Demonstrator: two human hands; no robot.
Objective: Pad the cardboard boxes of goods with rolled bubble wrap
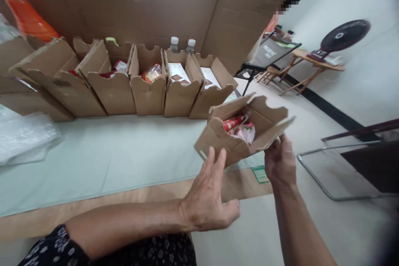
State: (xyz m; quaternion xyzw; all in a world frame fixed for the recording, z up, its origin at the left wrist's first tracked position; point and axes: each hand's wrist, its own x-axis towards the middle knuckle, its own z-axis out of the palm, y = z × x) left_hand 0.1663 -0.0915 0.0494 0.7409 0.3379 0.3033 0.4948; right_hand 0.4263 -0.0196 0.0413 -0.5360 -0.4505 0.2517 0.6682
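Note:
My right hand (280, 160) grips the near right side of a small open cardboard box (224, 137), held tilted above the table's right end. Red and pink packets (240, 129) lie inside the box. My left hand (208, 197) is just below and left of the box, fingers spread apart, fingertips close to its front wall and holding nothing.
Several open cardboard boxes (146, 91) with packets stand in a row at the back of the pale table (124, 153). Two bottles (181, 45) stand behind them against a large cardboard sheet (156, 4). Clear plastic (21, 137) lies left. A fan (344, 35), stools and another person are at the far right.

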